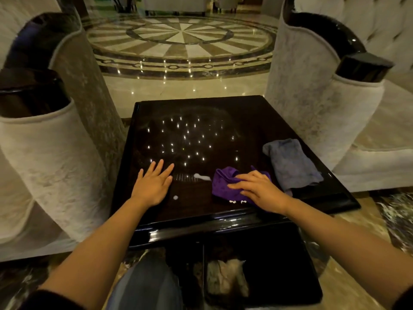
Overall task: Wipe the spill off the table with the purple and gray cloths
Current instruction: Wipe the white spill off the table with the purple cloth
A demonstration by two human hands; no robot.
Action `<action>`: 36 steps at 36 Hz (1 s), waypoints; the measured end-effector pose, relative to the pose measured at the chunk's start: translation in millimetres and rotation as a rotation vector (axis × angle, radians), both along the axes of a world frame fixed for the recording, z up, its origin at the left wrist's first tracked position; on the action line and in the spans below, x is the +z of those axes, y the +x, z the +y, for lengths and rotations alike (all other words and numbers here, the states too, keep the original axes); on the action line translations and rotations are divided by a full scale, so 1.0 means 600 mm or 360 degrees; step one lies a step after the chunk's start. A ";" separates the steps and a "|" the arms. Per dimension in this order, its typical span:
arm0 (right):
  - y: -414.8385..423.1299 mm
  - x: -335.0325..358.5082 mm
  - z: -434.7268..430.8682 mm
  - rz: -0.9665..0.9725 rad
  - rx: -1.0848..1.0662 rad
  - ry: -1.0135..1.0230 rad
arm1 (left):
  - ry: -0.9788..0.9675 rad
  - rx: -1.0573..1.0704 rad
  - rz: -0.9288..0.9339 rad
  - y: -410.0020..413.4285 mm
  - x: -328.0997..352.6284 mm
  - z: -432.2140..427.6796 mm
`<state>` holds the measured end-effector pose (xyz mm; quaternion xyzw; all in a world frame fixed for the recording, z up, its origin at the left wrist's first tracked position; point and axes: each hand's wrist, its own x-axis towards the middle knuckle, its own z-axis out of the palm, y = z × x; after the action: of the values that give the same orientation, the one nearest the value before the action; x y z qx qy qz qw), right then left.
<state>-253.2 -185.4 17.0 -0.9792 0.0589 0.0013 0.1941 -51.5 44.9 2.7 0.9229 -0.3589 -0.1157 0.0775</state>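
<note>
Head view: my right hand (257,189) fingers press flat on the crumpled purple cloth (223,183) beside the white streak of spill (202,176) on the glossy dark desk (190,220); left hand (154,184) fingers lie spread and empty. A hasty swipe could smear it.

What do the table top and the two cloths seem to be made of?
Table: probably dark lacquered wood, glossy, mirroring ceiling lights. Purple cloth and gray cloth: soft, matte fabric, perhaps microfiber, showing limp folds and a fuzzy surface.

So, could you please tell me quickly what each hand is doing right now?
Left hand: open, flat on the table, holding nothing.
Right hand: pressing on the purple cloth; a closed grip cannot be told.
</note>
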 end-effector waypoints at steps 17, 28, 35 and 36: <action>-0.119 0.032 0.047 -0.0005 0.0001 0.0071 | -0.0013 0.0001 -0.0036 -0.024 0.002 0.020; -0.057 0.127 0.008 -0.0363 -0.0217 0.0087 | -0.0031 0.0007 -0.0077 -0.022 -0.003 0.023; 0.067 0.087 -0.026 -0.0284 -0.0416 -0.0013 | -0.0061 0.0020 -0.0051 -0.020 -0.006 0.023; 0.082 0.074 -0.031 -0.0257 -0.0460 -0.0035 | -0.0071 0.0023 -0.0045 -0.020 -0.006 0.024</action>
<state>-204.0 -203.9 61.5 -0.9595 0.1835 -0.1059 0.1855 -63.3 59.3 -0.9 0.9251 -0.3558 -0.0942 0.0937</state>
